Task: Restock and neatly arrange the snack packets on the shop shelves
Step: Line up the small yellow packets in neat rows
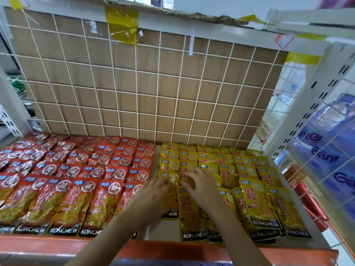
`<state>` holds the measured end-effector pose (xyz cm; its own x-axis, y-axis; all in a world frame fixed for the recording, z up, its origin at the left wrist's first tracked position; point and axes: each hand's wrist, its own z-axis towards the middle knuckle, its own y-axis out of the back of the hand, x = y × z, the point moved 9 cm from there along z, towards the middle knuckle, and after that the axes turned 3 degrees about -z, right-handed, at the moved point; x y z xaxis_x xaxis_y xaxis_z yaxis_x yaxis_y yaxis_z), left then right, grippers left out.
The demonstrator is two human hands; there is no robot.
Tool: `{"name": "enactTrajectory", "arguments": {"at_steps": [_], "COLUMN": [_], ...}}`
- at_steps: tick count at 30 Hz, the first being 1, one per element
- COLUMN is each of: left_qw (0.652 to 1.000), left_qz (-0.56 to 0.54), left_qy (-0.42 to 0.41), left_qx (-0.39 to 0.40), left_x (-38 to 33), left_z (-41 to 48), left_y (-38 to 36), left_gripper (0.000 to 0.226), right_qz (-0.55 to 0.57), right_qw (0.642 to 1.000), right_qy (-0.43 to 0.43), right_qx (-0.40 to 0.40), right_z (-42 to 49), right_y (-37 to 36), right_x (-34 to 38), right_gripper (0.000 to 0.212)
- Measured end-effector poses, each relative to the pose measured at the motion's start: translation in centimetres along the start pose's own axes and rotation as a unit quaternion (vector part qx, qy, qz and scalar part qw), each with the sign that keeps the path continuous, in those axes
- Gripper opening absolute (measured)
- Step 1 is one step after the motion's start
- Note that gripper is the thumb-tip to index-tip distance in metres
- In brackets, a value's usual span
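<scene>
Red snack packets [73, 181] lie in overlapping rows over the left half of the shelf [153, 250]. Yellow snack packets [247, 177] fill the right half in the same way. My left hand [153, 194] lies flat on the leftmost yellow column, fingers straight, covering most of a front packet. My right hand [199, 185] rests beside it on the second yellow column, its fingertips touching a yellow packet [189, 206] near its top edge. Neither hand grips a packet.
A white wire grid backed with brown cardboard [146, 87] closes the shelf's rear. A white slotted upright [307, 104] and wire side panel stand at the right, with blue packs [330, 150] behind. The shelf has an orange front lip.
</scene>
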<state>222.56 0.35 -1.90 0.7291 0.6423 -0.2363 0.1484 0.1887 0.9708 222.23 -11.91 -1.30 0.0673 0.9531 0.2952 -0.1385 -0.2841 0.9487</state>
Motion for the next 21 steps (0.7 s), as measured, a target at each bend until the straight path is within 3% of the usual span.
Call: {"name": "enactTrajectory", "arguments": {"at_steps": [3, 6, 9, 13, 17, 21], "left_qw": [0.999, 0.999, 0.997, 0.997, 1.000, 0.999], "left_qz": [0.030, 0.013, 0.002, 0.024, 0.026, 0.040], "left_qy": [-0.010, -0.023, -0.027, -0.021, 0.009, 0.009], "left_qx": [0.025, 0.020, 0.072, 0.071, 0.012, 0.008], "left_x": [0.0, -0.2, -0.5, -0.7, -0.3, -0.1], "left_z": [-0.9, -1.0, -1.2, -1.1, -1.2, -1.2], "left_y": [-1.1, -1.4, -2.2, -2.2, -1.1, -1.3], "left_gripper": [0.066, 0.089, 0.103, 0.098, 0.070, 0.071], "right_qz": [-0.003, 0.034, 0.074, 0.050, 0.069, 0.064], "right_qw": [1.000, 0.999, 0.996, 0.992, 0.988, 0.986], "right_qy": [0.006, 0.018, 0.034, 0.060, 0.069, 0.071], "right_qx": [-0.009, -0.002, 0.028, 0.096, 0.119, 0.135], "right_z": [1.0, 2.3, 3.7, 4.6, 4.4, 4.1], "right_y": [-0.2, -0.1, -0.1, -1.2, -1.5, -1.5], "right_x": [0.2, 0.8, 1.4, 2.0, 1.9, 1.6], "right_gripper": [0.044, 0.045, 0.049, 0.054, 0.058, 0.062]}}
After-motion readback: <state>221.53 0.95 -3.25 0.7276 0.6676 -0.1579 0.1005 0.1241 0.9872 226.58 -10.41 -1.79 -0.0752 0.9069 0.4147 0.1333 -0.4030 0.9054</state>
